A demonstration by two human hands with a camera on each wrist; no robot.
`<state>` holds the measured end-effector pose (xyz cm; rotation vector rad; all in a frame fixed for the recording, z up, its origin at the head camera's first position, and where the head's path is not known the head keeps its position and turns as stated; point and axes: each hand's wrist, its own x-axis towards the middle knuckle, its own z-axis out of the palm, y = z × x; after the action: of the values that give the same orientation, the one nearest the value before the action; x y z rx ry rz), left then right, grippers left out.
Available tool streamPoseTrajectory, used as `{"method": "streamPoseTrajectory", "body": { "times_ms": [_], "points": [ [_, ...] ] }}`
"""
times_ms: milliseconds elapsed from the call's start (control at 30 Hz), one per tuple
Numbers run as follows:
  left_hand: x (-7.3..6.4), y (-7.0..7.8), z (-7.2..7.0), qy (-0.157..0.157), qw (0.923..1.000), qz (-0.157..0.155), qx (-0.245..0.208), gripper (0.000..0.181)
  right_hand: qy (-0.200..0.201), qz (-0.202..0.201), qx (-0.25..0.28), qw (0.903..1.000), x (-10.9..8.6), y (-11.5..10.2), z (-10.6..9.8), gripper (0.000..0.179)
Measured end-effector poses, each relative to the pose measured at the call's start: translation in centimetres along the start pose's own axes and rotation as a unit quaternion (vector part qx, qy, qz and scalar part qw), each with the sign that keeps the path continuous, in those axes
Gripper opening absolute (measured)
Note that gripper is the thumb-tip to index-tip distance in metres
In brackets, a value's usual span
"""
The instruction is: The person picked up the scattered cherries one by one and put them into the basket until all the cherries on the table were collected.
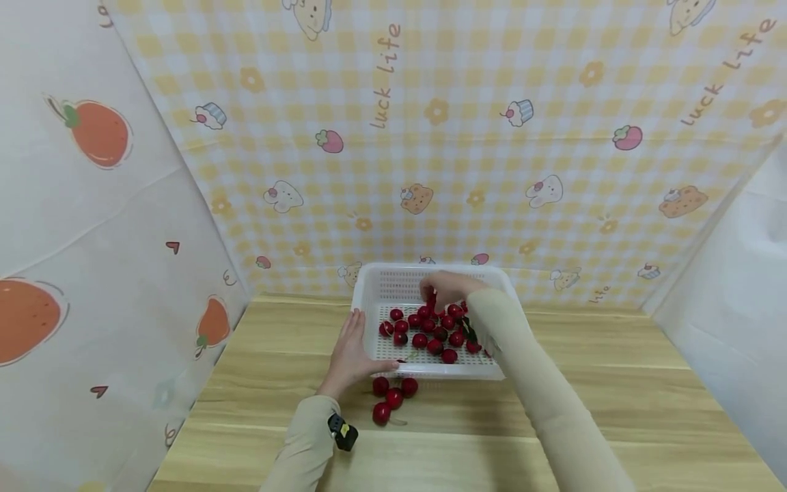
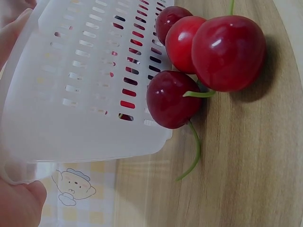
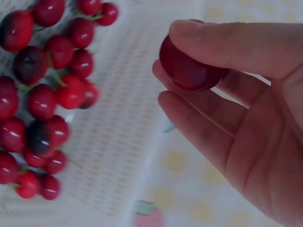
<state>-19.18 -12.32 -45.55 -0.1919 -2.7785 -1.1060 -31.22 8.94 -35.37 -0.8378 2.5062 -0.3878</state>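
Note:
A white plastic basket (image 1: 443, 371) with slotted walls stands against the back cloth, holding several red cherries (image 1: 420, 341), some dark, a few with green stems. My left hand (image 1: 350, 359) rests on its front left corner, fingers along the left rim and thumb stretched over the front one. Inside the basket, toward the back, is my right hand (image 1: 451, 288). The right wrist view shows it pinching a dark red cherry (image 3: 189, 68) between thumb and fingers, above the other cherries' level. More cherries (image 2: 229, 54) lie on the wood outside the front wall, some stemmed.
The wooden table (image 1: 289, 369) extends to both sides and in front of the basket. Behind it hangs a yellow checked cloth (image 1: 467, 164) with printed cartoons. A white printed cloth (image 1: 141, 219) hangs on the left. A small black device (image 1: 343, 433) is on the left wrist.

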Motion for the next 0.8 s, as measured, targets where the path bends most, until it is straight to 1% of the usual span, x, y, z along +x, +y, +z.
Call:
{"method": "streamPoseTrajectory", "body": {
  "times_ms": [67,167,300,367,467,600,800],
  "points": [
    [0.0,0.0,0.0,0.001,1.0000,0.000,0.000,0.125,0.001,0.018,0.012,0.9998,1.5,0.7,0.5,0.025],
    [0.0,-0.1,0.0,0.003,1.0000,0.001,-0.004,0.124,0.011,0.040,0.030,0.9987,3.2,1.8,1.6,0.027],
    [-0.1,-0.2,0.1,0.003,1.0000,-0.002,-0.008,0.123,0.021,0.069,0.066,0.9952,4.5,2.7,3.2,0.024],
    [-0.1,-0.2,0.1,0.005,0.9999,-0.002,-0.009,0.123,0.024,0.085,0.091,0.9919,4.8,2.9,3.8,0.023],
    [-0.1,-0.1,0.1,0.004,0.9999,-0.002,-0.011,0.124,0.029,0.107,0.111,0.9876,5.0,2.9,4.6,0.023],
    [-0.2,0.0,0.0,0.001,0.9999,-0.003,-0.011,0.124,0.034,0.123,0.107,0.9860,5.1,3.0,5.3,0.024],
    [-0.1,-0.3,0.1,0.005,0.9999,0.000,-0.012,0.126,0.031,0.125,0.102,0.9864,5.0,2.9,5.3,0.024]
  ]
}}
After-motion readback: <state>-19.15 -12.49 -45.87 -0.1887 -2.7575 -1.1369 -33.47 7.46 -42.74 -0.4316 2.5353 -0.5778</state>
